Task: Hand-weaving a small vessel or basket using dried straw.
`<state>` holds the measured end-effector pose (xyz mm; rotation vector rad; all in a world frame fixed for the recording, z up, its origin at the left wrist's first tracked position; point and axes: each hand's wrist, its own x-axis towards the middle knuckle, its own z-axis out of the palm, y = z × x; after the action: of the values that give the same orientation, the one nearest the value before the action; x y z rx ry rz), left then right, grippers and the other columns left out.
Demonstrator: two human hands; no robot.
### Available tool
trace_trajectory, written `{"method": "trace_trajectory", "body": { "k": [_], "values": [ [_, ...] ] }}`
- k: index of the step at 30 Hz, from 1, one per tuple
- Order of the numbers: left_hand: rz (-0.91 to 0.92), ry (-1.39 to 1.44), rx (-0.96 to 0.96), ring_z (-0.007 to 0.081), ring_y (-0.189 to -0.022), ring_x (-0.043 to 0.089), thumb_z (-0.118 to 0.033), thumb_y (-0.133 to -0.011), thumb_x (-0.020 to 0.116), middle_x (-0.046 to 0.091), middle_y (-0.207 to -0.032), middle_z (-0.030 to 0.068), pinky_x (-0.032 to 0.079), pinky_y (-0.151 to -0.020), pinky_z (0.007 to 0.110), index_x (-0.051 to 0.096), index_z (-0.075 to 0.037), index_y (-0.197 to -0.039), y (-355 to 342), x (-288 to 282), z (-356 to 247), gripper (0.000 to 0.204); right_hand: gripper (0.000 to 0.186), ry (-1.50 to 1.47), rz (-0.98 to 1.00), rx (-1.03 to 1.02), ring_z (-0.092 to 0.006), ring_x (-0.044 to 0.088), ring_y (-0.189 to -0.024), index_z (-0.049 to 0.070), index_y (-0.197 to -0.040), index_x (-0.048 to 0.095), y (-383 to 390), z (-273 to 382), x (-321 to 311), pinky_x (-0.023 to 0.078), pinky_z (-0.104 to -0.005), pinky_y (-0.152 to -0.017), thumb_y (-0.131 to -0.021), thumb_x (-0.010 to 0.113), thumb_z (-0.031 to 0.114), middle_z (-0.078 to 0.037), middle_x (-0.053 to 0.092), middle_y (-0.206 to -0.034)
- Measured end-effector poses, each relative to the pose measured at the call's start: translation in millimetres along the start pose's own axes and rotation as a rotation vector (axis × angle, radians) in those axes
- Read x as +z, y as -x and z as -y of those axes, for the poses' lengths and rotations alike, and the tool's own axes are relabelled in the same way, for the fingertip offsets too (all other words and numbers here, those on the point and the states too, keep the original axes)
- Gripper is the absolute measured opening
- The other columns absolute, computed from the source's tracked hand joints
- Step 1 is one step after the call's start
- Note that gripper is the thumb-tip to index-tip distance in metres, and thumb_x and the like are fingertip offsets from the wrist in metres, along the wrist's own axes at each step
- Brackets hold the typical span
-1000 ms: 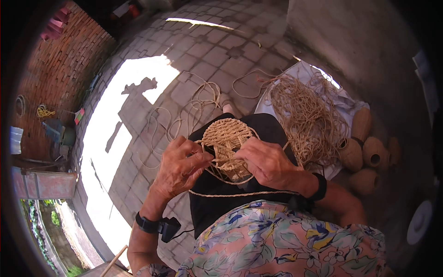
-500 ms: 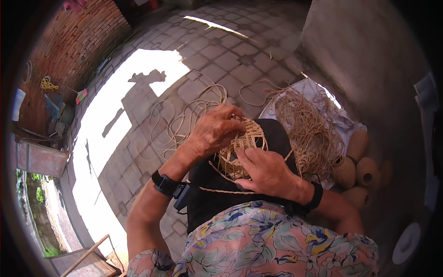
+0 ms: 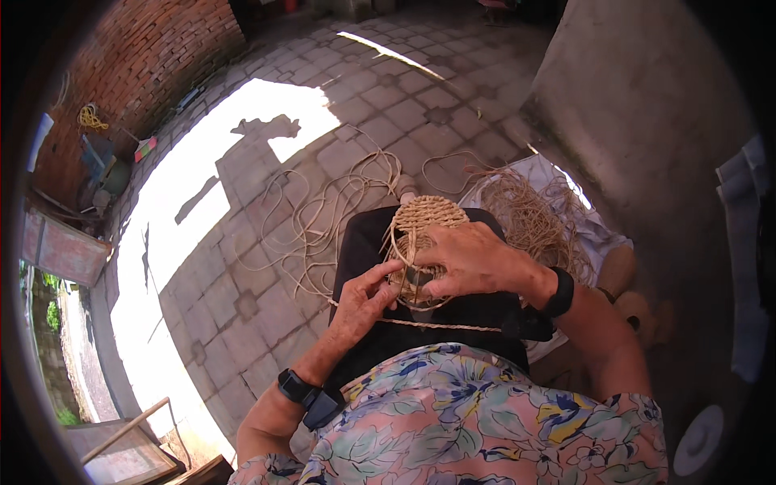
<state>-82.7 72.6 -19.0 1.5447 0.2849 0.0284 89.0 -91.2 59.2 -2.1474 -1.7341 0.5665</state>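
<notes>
A partly woven basket of tan straw cord (image 3: 428,212) rests on the dark cloth (image 3: 368,234) over my lap. Its rounded woven end points away from me, and an open loop of cord shows at its left side. My left hand (image 3: 360,305) pinches the near left edge of the basket with thumb and forefinger. Across the near right side lies my right hand (image 3: 478,257), its fingers bent over the weave and partly hiding it. A twisted straw cord (image 3: 444,326) runs crosswise over my lap, just below the basket.
Right of my knees, a tangled heap of straw cord (image 3: 529,217) lies on a white sheet (image 3: 596,222). Rounded tan vessels (image 3: 620,268) stand beside it, partly behind my right arm. Loose cord loops (image 3: 311,214) spread over the paving at left. A plastered wall (image 3: 638,97) rises at right.
My left hand has moved from the far end of the basket to its near left edge. My right hand has shifted up and over the weave, leaving the rounded end uncovered.
</notes>
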Motion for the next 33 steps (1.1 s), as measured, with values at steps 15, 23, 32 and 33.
{"method": "trace_trajectory", "body": {
  "k": [15, 23, 32, 33],
  "values": [
    [-0.335, -0.685, 0.715, 0.0258, -0.064, 0.063, 0.003, -0.081, 0.068, 0.065, -0.079, 0.0094, 0.052, -0.059, 0.033, 0.062, -0.012, -0.124, -5, 12, 25, 0.046, 0.043, 0.039, 0.093, 0.056, -0.0353, 0.061, -0.091, 0.021, -0.112, 0.068, -8, -5, 3, 0.046, -0.0453, -0.077, -0.072, 0.064, 0.032, -0.015, 0.057, -0.092],
    [-0.223, -0.724, 0.642, 0.0329, -0.068, 0.064, 0.002, -0.082, 0.065, 0.066, -0.085, 0.0132, 0.053, -0.060, 0.038, 0.055, -0.010, -0.133, 3, 20, 32, 0.053, 0.032, 0.025, 0.165, 0.040, -0.0366, 0.060, -0.086, 0.015, -0.097, 0.069, -19, -17, 3, 0.046, -0.0470, -0.073, -0.071, 0.061, 0.031, -0.016, 0.058, -0.090],
    [0.244, 0.684, -0.259, 0.0102, -0.053, 0.049, -0.010, -0.099, 0.051, 0.066, -0.083, 0.0119, 0.051, -0.057, 0.029, 0.002, -0.016, -0.157, 19, 37, 8, 0.075, 0.027, 0.052, 0.185, 0.044, -0.0362, 0.061, -0.084, 0.013, -0.089, 0.069, -24, -18, 1, 0.047, -0.0480, -0.070, -0.070, 0.058, 0.029, -0.016, 0.061, -0.083],
    [0.257, 0.807, -0.293, 0.0091, -0.051, 0.046, -0.010, -0.099, 0.052, 0.065, -0.084, 0.0132, 0.052, -0.056, 0.029, -0.002, -0.017, -0.156, 20, 41, 6, 0.079, 0.027, 0.052, 0.184, 0.042, -0.0362, 0.061, -0.084, 0.013, -0.089, 0.069, -24, -17, 1, 0.047, -0.0480, -0.070, -0.070, 0.058, 0.029, -0.016, 0.061, -0.083]
  ]
}}
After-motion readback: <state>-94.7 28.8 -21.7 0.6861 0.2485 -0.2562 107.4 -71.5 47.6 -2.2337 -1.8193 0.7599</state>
